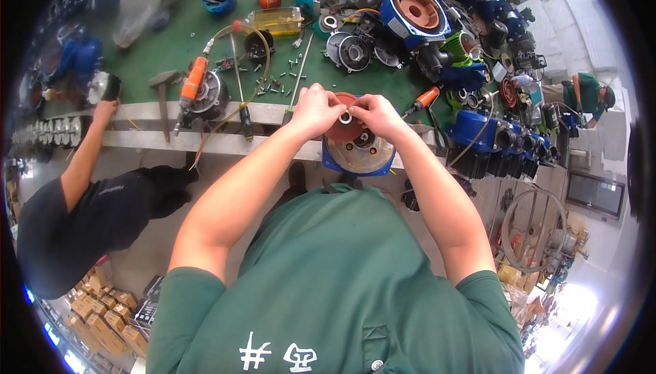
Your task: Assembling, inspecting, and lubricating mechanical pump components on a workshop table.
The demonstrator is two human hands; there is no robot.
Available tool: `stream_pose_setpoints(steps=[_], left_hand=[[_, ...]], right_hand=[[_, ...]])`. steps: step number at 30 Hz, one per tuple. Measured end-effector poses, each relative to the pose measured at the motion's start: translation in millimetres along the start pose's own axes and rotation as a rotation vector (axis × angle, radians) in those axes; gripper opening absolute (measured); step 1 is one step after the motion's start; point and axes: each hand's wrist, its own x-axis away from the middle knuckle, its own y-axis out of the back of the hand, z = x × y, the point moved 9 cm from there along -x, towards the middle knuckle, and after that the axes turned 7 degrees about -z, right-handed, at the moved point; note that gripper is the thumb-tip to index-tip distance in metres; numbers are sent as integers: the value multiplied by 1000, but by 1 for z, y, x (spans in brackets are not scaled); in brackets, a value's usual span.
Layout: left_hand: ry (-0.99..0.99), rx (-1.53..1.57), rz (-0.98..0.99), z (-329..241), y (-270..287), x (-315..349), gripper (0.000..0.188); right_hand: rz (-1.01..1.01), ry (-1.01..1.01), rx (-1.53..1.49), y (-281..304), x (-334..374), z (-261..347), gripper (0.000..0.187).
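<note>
My left hand [317,112] and my right hand [377,116] meet over a reddish-brown disc [342,133], each with its fingers closed at the disc's middle. A small pale ring [346,118] shows between the fingertips, at the disc's hub. Whether the fingers pinch the ring as well, I cannot tell. Just below, a round metal plate [362,160] with several holes sits on a blue housing [333,163] at the bench's near edge. The disc overlaps the far part of this plate.
Left of my hands lie an orange power screwdriver [194,81], a hammer [162,80] and loose screws [275,87]. At right are an orange-handled tool [425,98] and blue motor housings [471,130]. A co-worker in dark clothes [89,217] reaches onto the bench at left.
</note>
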Motion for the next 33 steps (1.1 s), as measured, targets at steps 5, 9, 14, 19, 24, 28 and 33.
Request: stream_pose_setpoints(steps=[5, 9, 14, 19, 24, 28, 33], left_hand=[[-54, 39, 71, -3, 1, 6, 30], [-48, 31, 67, -3, 0, 5, 30], [-20, -23, 26, -7, 0, 5, 28], [-20, 29, 53, 3, -5, 1, 25], [-37, 69, 56, 6, -6, -4, 20], [-16, 10, 32, 0, -4, -2, 18], [-50, -52, -45, -5, 1, -1, 17]], right_hand=[[100, 95, -52, 0, 9, 13, 34], [96, 109, 44, -1, 10, 23, 32], [58, 109, 84, -3, 1, 10, 29], [62, 74, 96, -2, 3, 14, 29], [104, -25, 48, -1, 3, 19, 25], [50, -2, 131, 0, -1, 21, 26], [-59, 129, 249, 3, -1, 28, 27]])
